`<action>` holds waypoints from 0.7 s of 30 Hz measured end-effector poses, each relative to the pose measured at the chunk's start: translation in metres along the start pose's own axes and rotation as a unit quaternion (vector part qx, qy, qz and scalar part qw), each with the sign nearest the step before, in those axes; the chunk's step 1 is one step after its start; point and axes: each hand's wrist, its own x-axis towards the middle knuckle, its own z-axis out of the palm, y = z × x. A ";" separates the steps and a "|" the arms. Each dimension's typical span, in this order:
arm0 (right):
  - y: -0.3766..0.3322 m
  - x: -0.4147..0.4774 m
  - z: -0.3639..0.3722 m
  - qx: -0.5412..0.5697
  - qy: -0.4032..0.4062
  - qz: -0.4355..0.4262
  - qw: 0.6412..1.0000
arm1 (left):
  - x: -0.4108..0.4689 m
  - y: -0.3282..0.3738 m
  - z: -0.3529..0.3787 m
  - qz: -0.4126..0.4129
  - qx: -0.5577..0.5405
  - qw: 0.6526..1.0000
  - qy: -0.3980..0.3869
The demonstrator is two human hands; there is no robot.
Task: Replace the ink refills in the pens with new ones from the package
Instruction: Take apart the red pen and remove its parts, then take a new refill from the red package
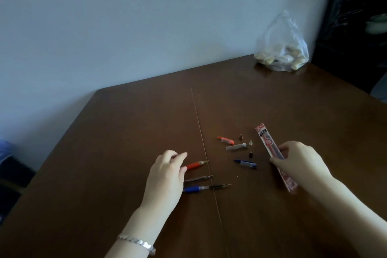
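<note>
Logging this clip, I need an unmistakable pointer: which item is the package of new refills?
On the brown table, look right of the centre seam to the right hand. The refill package is the long, flat red-and-clear sleeve it grips, much longer than the short pen caps lying to its left.

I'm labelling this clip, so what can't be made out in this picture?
Head view:
Rear ends of the red pen, clear pen and blue pen: hidden under the left hand.
Whether that hand grips the red pen: hidden by its own fingers.
Print on the refill package: too small, partly covered by the right hand.
Contents of the plastic bag: blurred.
</note>
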 end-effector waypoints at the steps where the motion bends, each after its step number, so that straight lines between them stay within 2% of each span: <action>1: 0.002 -0.003 -0.001 0.024 0.019 -0.013 0.999 | -0.004 0.002 -0.004 -0.002 -0.019 1.000 0.016; 4: -0.002 -0.022 -0.008 0.132 0.088 -0.085 0.984 | -0.011 0.015 -0.016 -0.027 -0.102 0.993 0.045; 7: -0.022 -0.051 -0.011 0.190 0.077 -0.176 0.963 | -0.016 0.037 -0.027 -0.053 -0.211 0.975 0.037; 11: -0.040 -0.078 0.004 0.175 0.071 -0.312 0.931 | -0.015 0.065 -0.036 -0.144 -0.393 0.907 -0.052; 13: -0.040 -0.082 0.015 0.158 0.066 -0.347 0.922 | -0.014 0.071 -0.036 -0.187 -0.442 0.876 -0.055; 15: -0.035 -0.079 0.019 0.148 0.071 -0.352 0.922 | -0.014 0.069 -0.033 -0.216 -0.457 0.862 -0.033; 16: -0.032 -0.075 0.019 0.147 0.088 -0.345 0.923 | -0.014 0.065 -0.032 -0.223 -0.453 0.863 -0.028; 17: -0.027 -0.069 0.016 0.147 0.112 -0.330 0.926 | -0.014 0.060 -0.030 -0.214 -0.428 0.877 -0.028; 20: -0.009 -0.048 -0.001 0.126 0.188 -0.261 0.939 | -0.022 0.041 -0.024 -0.132 -0.238 0.961 -0.059; 21: -0.003 -0.045 -0.006 0.118 0.195 -0.242 0.943 | -0.026 0.037 -0.022 -0.099 -0.194 0.974 -0.069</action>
